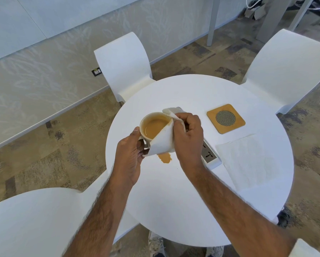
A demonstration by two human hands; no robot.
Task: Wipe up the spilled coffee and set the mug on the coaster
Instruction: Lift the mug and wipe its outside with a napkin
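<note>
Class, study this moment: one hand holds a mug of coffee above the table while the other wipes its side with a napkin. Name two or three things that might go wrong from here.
1. The mug, held by the left hand, looks fairly full and slightly tilted; the right hand pressing the napkin against it could slop more coffee out.
2. The spilled coffee lies near the socket panel; spreading liquid might reach it.
3. The coaster sits across the table, so carrying may drip.

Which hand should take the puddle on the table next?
Right. The right hand already grips the paper towel against the mug, directly above the coffee puddle. The left hand is busy holding the mug by its handle.
</note>
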